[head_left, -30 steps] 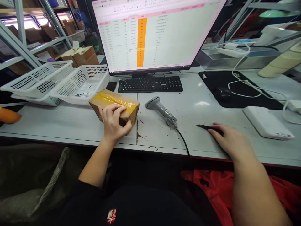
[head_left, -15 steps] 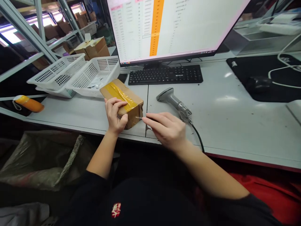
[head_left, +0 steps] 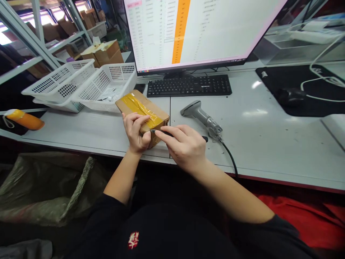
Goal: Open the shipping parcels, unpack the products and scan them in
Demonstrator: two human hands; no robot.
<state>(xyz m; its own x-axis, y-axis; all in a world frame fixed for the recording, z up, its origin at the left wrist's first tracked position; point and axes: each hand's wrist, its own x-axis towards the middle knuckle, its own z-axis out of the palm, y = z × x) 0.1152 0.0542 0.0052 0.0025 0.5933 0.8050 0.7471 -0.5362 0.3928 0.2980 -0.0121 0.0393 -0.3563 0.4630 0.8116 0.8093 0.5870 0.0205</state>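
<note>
A small cardboard box (head_left: 156, 110) with yellow tape along its top rests tilted on the white desk. My left hand (head_left: 137, 132) grips its near left side, fingers over the top and thumb on the near end. My right hand (head_left: 185, 144) is closed on a slim black-handled knife (head_left: 205, 139), whose handle end sticks out on the right. The metal tip is at the box's near end, close to my left thumb; how deep it reaches is hidden. To the right of the box lies a grey barcode scanner (head_left: 198, 112) with its cable.
A black keyboard (head_left: 188, 86) sits below a large monitor (head_left: 215, 32). White plastic baskets (head_left: 61, 80) and an orange bottle (head_left: 25, 119) are at the left. On the right a mouse (head_left: 291, 96) lies on a black mat. A large sack (head_left: 43, 194) hangs below the desk edge.
My right hand has moved left and slightly up, bringing the knife tip across the box's near end toward my left thumb. The box has shifted slightly right in view.
</note>
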